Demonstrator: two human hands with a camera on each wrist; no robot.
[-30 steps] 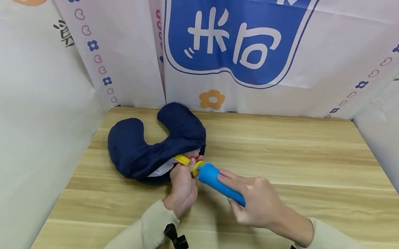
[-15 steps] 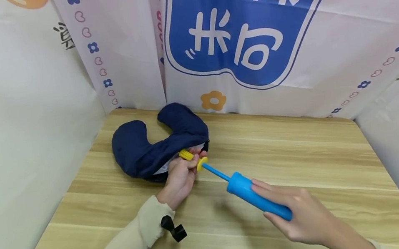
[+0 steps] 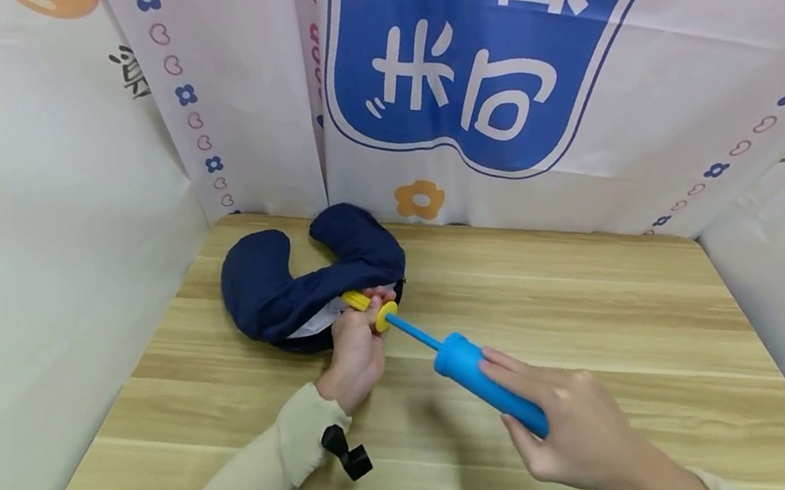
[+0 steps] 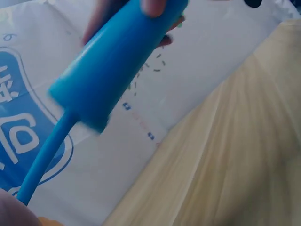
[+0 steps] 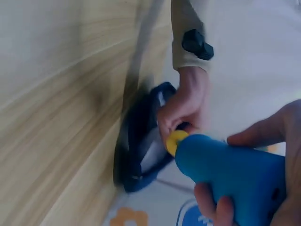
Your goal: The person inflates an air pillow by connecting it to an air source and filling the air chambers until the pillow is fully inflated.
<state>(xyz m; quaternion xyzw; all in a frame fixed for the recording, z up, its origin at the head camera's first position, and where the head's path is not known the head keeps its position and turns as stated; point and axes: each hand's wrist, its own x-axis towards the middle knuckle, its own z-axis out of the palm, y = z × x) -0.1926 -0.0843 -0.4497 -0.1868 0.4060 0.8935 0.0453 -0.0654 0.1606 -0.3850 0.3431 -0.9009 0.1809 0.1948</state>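
A navy U-shaped neck pillow (image 3: 257, 288) lies on the table, white lining (image 3: 316, 321) showing through its open edge. At that opening my left hand (image 3: 355, 357) grips the yellow end (image 3: 357, 300) of a hand pump, whose tip points into the pillow. Whether the tip joins anything inside is hidden. My right hand (image 3: 580, 423) is wrapped round the pump's blue handle (image 3: 488, 381), drawn away from the yellow disc (image 3: 386, 317), so a thin blue rod (image 3: 413, 331) shows between. The left wrist view shows the blue handle (image 4: 117, 61) and rod close up.
The wooden table (image 3: 592, 293) meets a printed cloth wall (image 3: 644, 121) at the back, just behind the pillow. A plain white wall (image 3: 44, 200) stands on the left. A black wrist strap (image 3: 345, 452) hangs from the left sleeve.
My right hand has pulled the blue handle back toward the lower right, baring the rod, then moved slightly back up-left. My left hand stays at the pillow's opening, shifting only a little.
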